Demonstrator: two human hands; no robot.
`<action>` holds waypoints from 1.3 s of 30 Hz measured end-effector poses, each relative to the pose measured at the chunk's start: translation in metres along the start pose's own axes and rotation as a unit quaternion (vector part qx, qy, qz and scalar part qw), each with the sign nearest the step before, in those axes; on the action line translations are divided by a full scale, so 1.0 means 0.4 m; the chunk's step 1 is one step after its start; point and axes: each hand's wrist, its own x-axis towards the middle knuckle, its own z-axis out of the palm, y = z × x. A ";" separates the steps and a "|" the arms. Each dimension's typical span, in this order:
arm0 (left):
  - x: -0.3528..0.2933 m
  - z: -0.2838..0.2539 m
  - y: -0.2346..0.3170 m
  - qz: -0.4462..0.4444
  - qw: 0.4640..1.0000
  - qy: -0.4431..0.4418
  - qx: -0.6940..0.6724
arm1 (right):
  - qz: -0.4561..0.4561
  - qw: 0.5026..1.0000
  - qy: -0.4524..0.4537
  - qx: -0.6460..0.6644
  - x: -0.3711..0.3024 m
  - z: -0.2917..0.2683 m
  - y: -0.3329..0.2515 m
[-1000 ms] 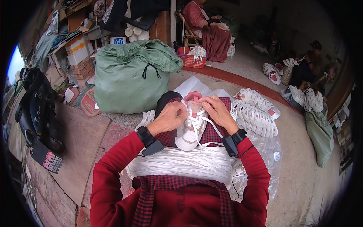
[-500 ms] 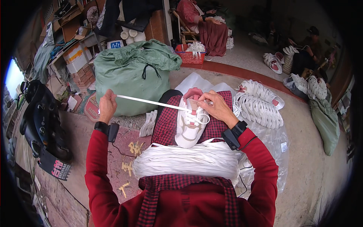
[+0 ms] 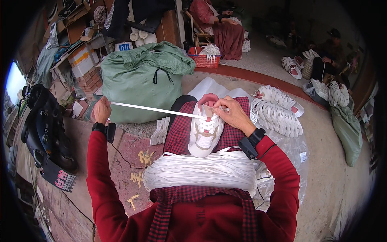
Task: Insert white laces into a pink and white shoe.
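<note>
A white sneaker [image 3: 201, 142] with beige and pink parts rests on my lap over a checked red-and-black apron [image 3: 181, 125], toe toward me. From its upper eyelets a flat white shoelace [image 3: 157, 111] runs taut to the left. My left hand [image 3: 101, 110] is closed on the far end of that lace, out beside the green sack. My right hand [image 3: 233, 116] pinches the upper right side of the sneaker by the tongue; its fingertips partly cover the eyelets there. Across my lap, just below the toe, lies a thick bundle of white laces [image 3: 199, 172].
A large green sack [image 3: 141, 86] stands ahead to the left. White sneakers [image 3: 278, 115] lie in rows on plastic sheeting at the right. A red basket [image 3: 203, 60] holds white laces near a seated person [image 3: 225, 34]. A black scooter [image 3: 48, 129] is at far left.
My left hand has moved farther left and slightly up, drawing out more lace. The loose loop at the sneaker's right side has been pulled in. My right hand stays at the sneaker.
</note>
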 end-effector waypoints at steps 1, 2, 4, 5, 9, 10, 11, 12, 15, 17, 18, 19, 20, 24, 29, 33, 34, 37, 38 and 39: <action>-0.003 0.018 0.041 0.002 0.999 -0.043 0.004 | 0.001 1.000 0.015 -0.006 -0.003 -0.005 0.008; -0.021 0.046 0.092 0.004 0.996 -0.086 0.009 | 0.004 1.000 0.020 -0.009 -0.010 -0.008 0.014; -0.052 0.050 0.241 0.009 0.997 -0.078 -0.003 | 0.021 0.996 0.080 0.040 -0.037 -0.027 0.016; -0.059 0.055 0.274 0.054 0.994 -0.065 -0.073 | 0.027 0.995 0.093 0.004 -0.037 -0.041 0.002; -0.073 0.038 0.550 0.184 0.949 -0.088 -0.241 | 0.103 0.994 0.005 -0.025 -0.069 -0.138 -0.028; -0.081 0.009 0.617 0.205 0.940 -0.105 -0.250 | 0.101 0.995 0.001 -0.027 -0.074 -0.155 -0.063; -0.089 -0.015 0.679 0.220 0.930 -0.119 -0.270 | 0.092 0.995 -0.003 -0.029 -0.082 -0.168 -0.103; -0.096 -0.032 0.726 0.235 0.918 -0.133 -0.289 | 0.083 0.996 -0.006 -0.030 -0.088 -0.171 -0.129; -0.100 -0.040 0.808 0.285 0.870 -0.234 -0.328 | 0.031 0.999 0.015 0.029 -0.077 -0.152 -0.172; -0.118 -0.016 0.817 0.276 0.856 -0.248 -0.360 | 0.010 0.998 0.020 0.061 -0.054 -0.149 -0.185; -0.124 -0.009 0.822 0.266 0.840 -0.262 -0.392 | 0.010 0.998 0.020 0.060 -0.039 -0.154 -0.191; -0.122 -0.004 0.818 0.255 0.823 -0.267 -0.431 | -0.004 0.994 0.017 0.105 -0.020 -0.159 -0.200; -0.121 0.003 0.811 0.256 0.823 -0.267 -0.432 | -0.018 0.988 0.013 0.150 -0.007 -0.161 -0.211; -0.130 0.001 0.784 0.222 0.795 -0.303 -0.477 | 0.003 0.988 -0.010 0.151 -0.001 -0.130 -0.188; -0.123 0.002 0.792 0.223 0.795 -0.304 -0.474 | 0.050 0.987 0.055 0.140 -0.036 -0.193 -0.083; -0.129 0.028 0.778 0.210 0.814 -0.309 -0.445 | 0.040 0.988 0.030 0.149 -0.023 -0.185 -0.144; -0.130 0.027 0.779 0.221 0.822 -0.308 -0.425 | 0.038 0.989 0.009 0.142 -0.016 -0.180 -0.164; -0.136 -0.011 0.812 0.120 0.816 -0.302 -0.478 | -0.033 0.998 -0.054 0.029 0.006 -0.152 -0.178; -0.135 -0.028 0.832 0.119 0.816 -0.303 -0.478 | -0.033 0.998 -0.055 0.030 0.007 -0.141 -0.156; -0.130 -0.044 0.861 0.184 0.825 -0.227 -0.484 | -0.066 0.995 -0.071 -0.024 0.008 -0.124 -0.111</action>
